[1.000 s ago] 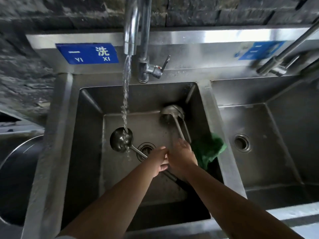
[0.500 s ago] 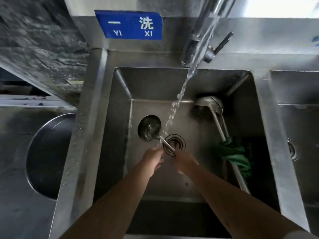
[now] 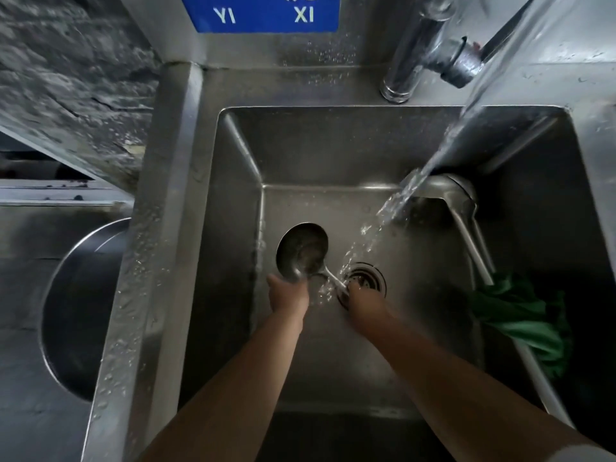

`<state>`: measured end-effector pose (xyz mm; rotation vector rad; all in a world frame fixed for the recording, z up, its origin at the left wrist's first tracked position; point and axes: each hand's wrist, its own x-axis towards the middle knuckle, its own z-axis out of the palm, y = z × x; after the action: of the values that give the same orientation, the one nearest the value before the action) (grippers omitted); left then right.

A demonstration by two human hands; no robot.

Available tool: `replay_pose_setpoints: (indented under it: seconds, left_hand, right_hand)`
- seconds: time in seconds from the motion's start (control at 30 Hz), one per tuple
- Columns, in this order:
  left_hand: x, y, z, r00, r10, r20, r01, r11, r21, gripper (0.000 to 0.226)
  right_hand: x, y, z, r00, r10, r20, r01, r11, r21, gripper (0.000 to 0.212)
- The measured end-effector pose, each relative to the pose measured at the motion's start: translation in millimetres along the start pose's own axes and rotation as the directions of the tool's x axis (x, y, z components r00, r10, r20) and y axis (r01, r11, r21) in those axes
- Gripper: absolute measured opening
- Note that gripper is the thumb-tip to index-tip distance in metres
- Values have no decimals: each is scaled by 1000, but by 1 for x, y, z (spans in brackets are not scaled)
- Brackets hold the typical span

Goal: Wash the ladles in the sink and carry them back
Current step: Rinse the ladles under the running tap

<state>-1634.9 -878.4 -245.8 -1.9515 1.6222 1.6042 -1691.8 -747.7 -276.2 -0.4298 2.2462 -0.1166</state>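
Observation:
A steel ladle (image 3: 301,251) lies low in the steel sink (image 3: 240,155), bowl facing up, left of the drain (image 3: 365,278). My left hand (image 3: 288,293) touches the near rim of its bowl. My right hand (image 3: 365,300) grips its handle over the drain, where the water stream (image 3: 393,208) lands. A second ladle (image 3: 461,208) leans bowl-down in the far right corner, its handle running down to a green cloth (image 3: 523,321).
The faucet (image 3: 420,51) stands behind the sink, running. A blue sign (image 3: 263,11) is on the backsplash. A large round metal basin (image 3: 76,311) sits left of the sink. The sink's left rim (image 3: 146,261) is wet with droplets.
The view has closed in and shifted left over the sink. My left hand has moved up from the handle to the ladle's bowl; the stream now falls on the handle near my right hand.

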Motion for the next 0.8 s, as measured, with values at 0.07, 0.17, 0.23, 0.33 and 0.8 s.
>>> replay_pose_setpoints:
  seconds: [0.07,0.17,0.23,0.33,0.8]
  left_hand:
    - [10,6,-5,998,47,-50,-46,999,8,68]
    - [23,19,-12,995,63,-80,-67,997,-48,59]
    - [24,31,-15,986,138,-90,-141,990,-32,48]
    - [24,47,-17,964,255,-78,-253,967,33,44]
    - [-27,105,-50,895,437,-89,-393,868,304,70]
  right_hand:
    - [1,0,1,997,-43,68,45,999,-22,29]
    - [-5,-9,-4,988,-76,135,76,997,9,40]
    - [-9,-15,-10,985,-99,141,91,994,60,36]
    - [-16,-26,-24,990,-115,79,108,990,88,26]
    - [-92,-76,-102,980,-195,29,189,972,140,36]
